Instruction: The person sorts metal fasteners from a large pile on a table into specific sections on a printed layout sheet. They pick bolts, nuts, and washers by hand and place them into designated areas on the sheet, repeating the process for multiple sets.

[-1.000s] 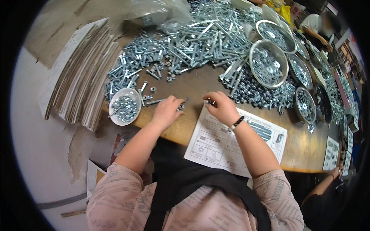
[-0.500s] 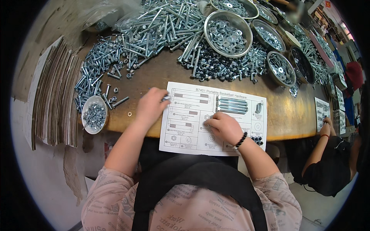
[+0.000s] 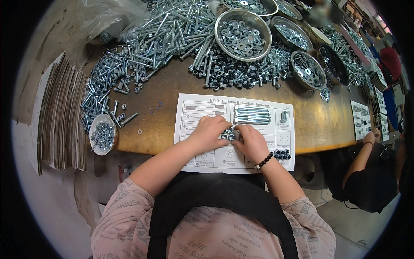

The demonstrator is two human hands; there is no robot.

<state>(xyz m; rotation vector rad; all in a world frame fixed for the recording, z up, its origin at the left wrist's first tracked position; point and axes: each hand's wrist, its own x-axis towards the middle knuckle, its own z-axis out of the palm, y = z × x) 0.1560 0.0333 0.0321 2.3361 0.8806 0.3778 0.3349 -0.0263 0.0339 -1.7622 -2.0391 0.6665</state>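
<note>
Both hands meet over small shiny metal nuts (image 3: 229,134) on a white paper sheet (image 3: 263,162) at the near table (image 3: 319,123) edge. Left hand (image 3: 209,133) and right hand (image 3: 251,141) grip: fingertips pinching nuts. Bare wood flanks the sheet.

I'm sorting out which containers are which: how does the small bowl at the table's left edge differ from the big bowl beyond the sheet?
The small white bowl is shallow and holds small screws; the large metal bowl is shiny steel, deeper, and holds flat washers. The small white bowl sits by the table edge near the left hand; the large metal bowl sits farther back among loose bolts. Both are round, open and part-filled.
</note>
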